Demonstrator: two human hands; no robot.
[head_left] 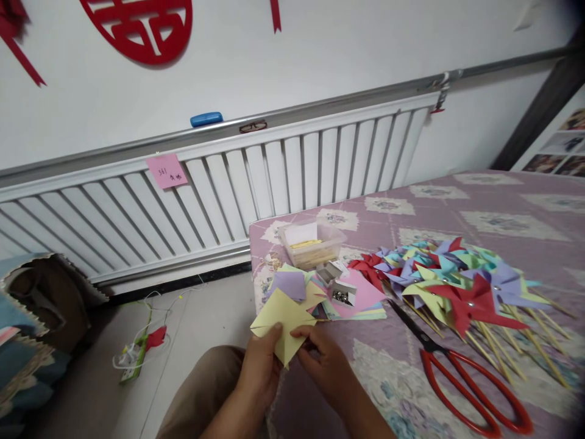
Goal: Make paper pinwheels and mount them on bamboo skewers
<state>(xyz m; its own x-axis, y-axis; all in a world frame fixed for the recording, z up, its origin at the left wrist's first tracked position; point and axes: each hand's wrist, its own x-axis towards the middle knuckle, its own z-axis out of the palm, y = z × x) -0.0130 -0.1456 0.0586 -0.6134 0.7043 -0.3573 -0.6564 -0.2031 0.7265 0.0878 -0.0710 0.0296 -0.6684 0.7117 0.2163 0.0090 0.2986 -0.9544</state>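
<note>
A square of yellow paper [286, 311], with slits at its corners, is held between both hands over the table's near edge. My left hand [261, 360] is closed on its lower left side, thumb on top. My right hand [326, 360] pinches the lower right edge between thumb and finger; its other fingers curl underneath. Just behind the sheet lie purple paper [289, 285] and other coloured sheets. Close by are two small open boxes, one grey inside [327, 274], the other [342, 295] holding shiny metal pieces.
Red-handled scissors [450, 360] lie open-bladed to the right. Beyond them is a heap of paper pinwheels [475, 299] on sticks. A clear plastic tub [336, 236] with yellow sticks stands behind. A white radiator [292, 167] runs along the wall; a power strip [132, 366] lies on the floor.
</note>
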